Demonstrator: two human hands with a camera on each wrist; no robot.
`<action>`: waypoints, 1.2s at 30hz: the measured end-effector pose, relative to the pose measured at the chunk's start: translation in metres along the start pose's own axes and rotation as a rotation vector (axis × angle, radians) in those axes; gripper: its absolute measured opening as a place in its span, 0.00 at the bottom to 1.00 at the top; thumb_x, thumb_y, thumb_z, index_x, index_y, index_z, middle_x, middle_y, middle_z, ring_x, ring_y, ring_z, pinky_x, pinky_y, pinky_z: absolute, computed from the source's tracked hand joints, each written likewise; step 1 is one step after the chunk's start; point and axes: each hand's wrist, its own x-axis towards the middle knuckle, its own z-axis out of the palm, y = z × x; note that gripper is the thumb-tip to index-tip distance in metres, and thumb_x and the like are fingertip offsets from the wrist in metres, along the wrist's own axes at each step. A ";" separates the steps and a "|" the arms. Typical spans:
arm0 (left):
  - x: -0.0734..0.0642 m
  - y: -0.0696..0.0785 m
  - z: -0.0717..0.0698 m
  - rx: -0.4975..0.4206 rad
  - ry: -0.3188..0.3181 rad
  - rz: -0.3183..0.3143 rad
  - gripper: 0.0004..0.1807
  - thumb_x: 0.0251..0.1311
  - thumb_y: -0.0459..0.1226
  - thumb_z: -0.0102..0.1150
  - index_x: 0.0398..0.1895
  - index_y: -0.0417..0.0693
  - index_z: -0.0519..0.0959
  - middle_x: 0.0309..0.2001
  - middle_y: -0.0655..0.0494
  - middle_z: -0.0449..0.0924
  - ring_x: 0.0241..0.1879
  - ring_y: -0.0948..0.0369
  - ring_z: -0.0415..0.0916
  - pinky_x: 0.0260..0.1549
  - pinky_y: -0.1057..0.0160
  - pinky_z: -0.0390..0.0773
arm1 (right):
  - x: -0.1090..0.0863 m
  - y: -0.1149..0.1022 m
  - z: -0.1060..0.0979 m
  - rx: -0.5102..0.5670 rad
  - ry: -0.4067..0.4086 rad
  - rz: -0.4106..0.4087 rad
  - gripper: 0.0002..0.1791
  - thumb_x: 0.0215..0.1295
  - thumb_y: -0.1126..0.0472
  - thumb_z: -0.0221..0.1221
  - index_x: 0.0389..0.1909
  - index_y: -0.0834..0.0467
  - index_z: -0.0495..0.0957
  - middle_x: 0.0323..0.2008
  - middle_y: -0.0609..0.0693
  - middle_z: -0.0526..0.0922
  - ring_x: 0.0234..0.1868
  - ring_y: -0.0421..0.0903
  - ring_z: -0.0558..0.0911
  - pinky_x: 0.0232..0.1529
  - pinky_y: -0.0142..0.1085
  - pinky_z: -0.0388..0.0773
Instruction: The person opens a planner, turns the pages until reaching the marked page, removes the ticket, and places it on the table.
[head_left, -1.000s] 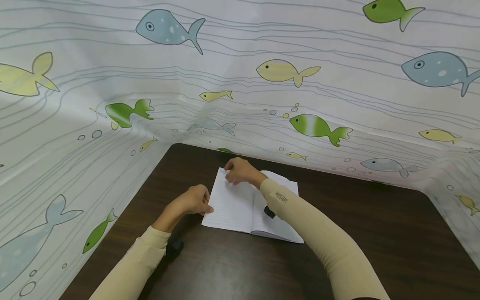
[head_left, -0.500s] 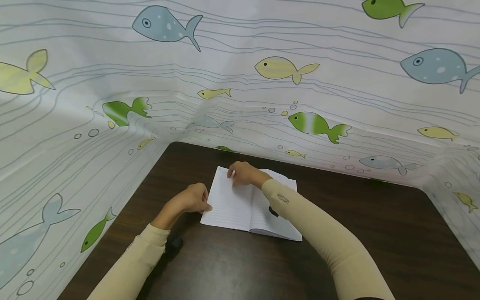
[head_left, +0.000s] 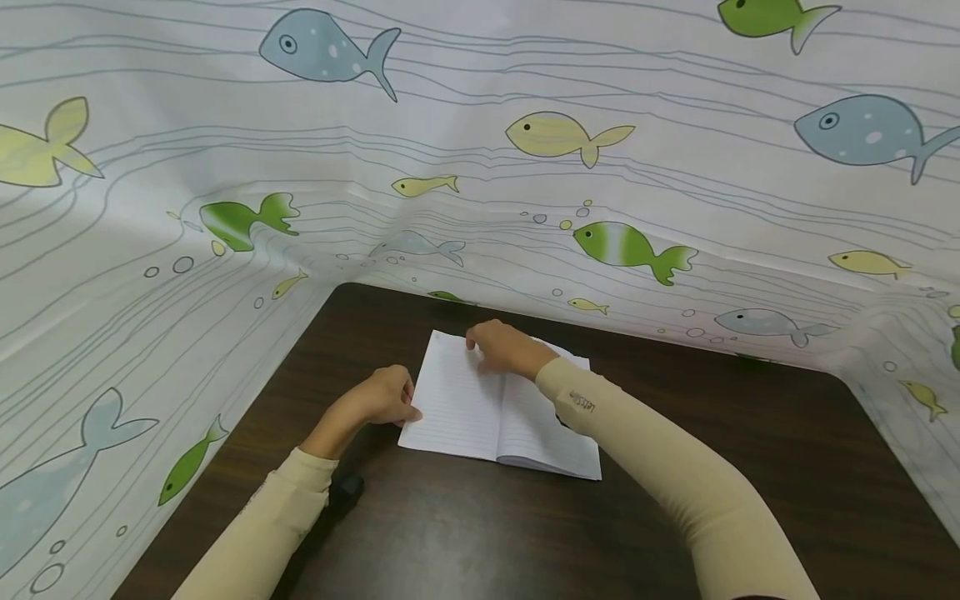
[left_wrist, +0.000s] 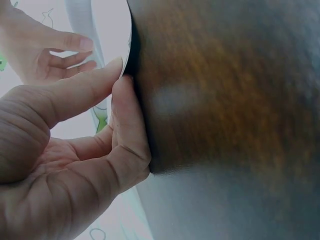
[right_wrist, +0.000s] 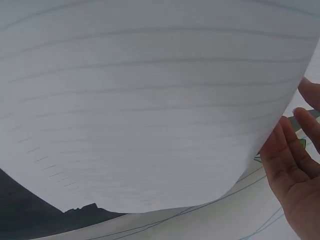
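An open notebook (head_left: pixel 453 408) with lined white pages lies on the dark wooden table. At its left edge, toward the lower corner, my left hand (head_left: pixel 386 396) pinches the paper. The left wrist view shows the thumb (left_wrist: pixel 87 90) above the sheet's edge and the bent index finger beneath it. My right hand (head_left: pixel 510 346) is over the upper part of the left page, close to the fold. Its thumb and fingers stand apart in the left wrist view. A lined page (right_wrist: pixel 165 110) fills most of the right wrist view, its lower edge curving.
A white sheet (head_left: pixel 420 83) printed with fish rises behind and along the sides of the dark table (head_left: pixel 712 483). Near my left wrist is a small black object (head_left: pixel 347 492). Pale sleeves (head_left: pixel 660 458) cover both forearms.
My right hand has moved right across the left page, from its upper left corner toward the fold. My left hand keeps its place at the left edge.
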 end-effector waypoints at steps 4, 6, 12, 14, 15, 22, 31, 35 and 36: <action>0.000 0.001 0.000 -0.002 0.002 0.002 0.13 0.62 0.27 0.74 0.36 0.34 0.75 0.29 0.48 0.78 0.27 0.57 0.86 0.30 0.61 0.84 | -0.001 0.006 -0.004 -0.001 -0.002 -0.010 0.20 0.70 0.67 0.70 0.61 0.65 0.82 0.57 0.60 0.87 0.59 0.53 0.85 0.63 0.45 0.83; 0.000 0.001 -0.001 -0.006 0.000 0.008 0.13 0.62 0.27 0.73 0.36 0.34 0.75 0.28 0.48 0.78 0.27 0.57 0.86 0.29 0.61 0.84 | -0.004 0.008 -0.007 -0.008 0.003 -0.010 0.21 0.70 0.67 0.70 0.61 0.65 0.82 0.58 0.60 0.87 0.60 0.54 0.85 0.63 0.45 0.83; 0.000 0.000 0.000 -0.007 -0.011 0.001 0.13 0.63 0.28 0.73 0.38 0.33 0.75 0.29 0.47 0.78 0.28 0.57 0.86 0.30 0.62 0.82 | -0.014 0.012 -0.010 -0.044 0.011 -0.009 0.21 0.72 0.63 0.69 0.62 0.66 0.82 0.59 0.59 0.87 0.59 0.53 0.84 0.65 0.46 0.82; 0.001 -0.001 0.001 -0.011 -0.011 -0.006 0.13 0.62 0.28 0.74 0.38 0.34 0.75 0.29 0.47 0.79 0.28 0.57 0.86 0.30 0.62 0.81 | -0.017 0.015 -0.010 -0.058 0.001 0.004 0.23 0.73 0.59 0.69 0.63 0.65 0.81 0.61 0.59 0.86 0.61 0.53 0.83 0.67 0.46 0.80; 0.001 -0.001 0.000 -0.012 -0.012 -0.006 0.13 0.62 0.28 0.74 0.38 0.34 0.75 0.28 0.47 0.79 0.28 0.57 0.86 0.29 0.62 0.81 | -0.019 0.017 -0.010 -0.061 -0.004 0.010 0.23 0.74 0.58 0.69 0.64 0.65 0.81 0.61 0.59 0.86 0.62 0.53 0.83 0.68 0.46 0.79; 0.003 -0.003 -0.003 -0.007 -0.022 0.014 0.13 0.63 0.28 0.73 0.38 0.34 0.75 0.28 0.47 0.78 0.28 0.56 0.87 0.30 0.62 0.80 | -0.030 0.034 -0.015 -0.053 -0.005 0.065 0.27 0.74 0.54 0.69 0.66 0.66 0.80 0.64 0.60 0.84 0.68 0.57 0.80 0.72 0.48 0.76; 0.004 -0.004 -0.004 -0.003 -0.030 0.002 0.13 0.64 0.29 0.73 0.39 0.33 0.75 0.30 0.46 0.78 0.29 0.56 0.86 0.31 0.61 0.81 | -0.040 0.047 -0.028 -0.046 0.001 0.064 0.28 0.75 0.54 0.68 0.67 0.68 0.78 0.66 0.61 0.83 0.70 0.58 0.80 0.73 0.49 0.75; 0.005 -0.003 -0.003 -0.003 -0.028 0.001 0.13 0.64 0.28 0.73 0.39 0.33 0.75 0.30 0.46 0.78 0.29 0.56 0.86 0.31 0.61 0.80 | -0.045 0.052 -0.031 -0.022 0.004 0.094 0.28 0.75 0.55 0.68 0.67 0.68 0.77 0.66 0.62 0.82 0.69 0.58 0.79 0.73 0.49 0.75; 0.005 -0.003 -0.003 -0.005 -0.029 0.001 0.13 0.64 0.28 0.73 0.40 0.33 0.74 0.30 0.46 0.78 0.29 0.56 0.86 0.31 0.61 0.80 | -0.046 0.054 -0.031 -0.016 0.004 0.107 0.29 0.75 0.54 0.68 0.68 0.68 0.77 0.67 0.62 0.82 0.70 0.58 0.79 0.74 0.49 0.75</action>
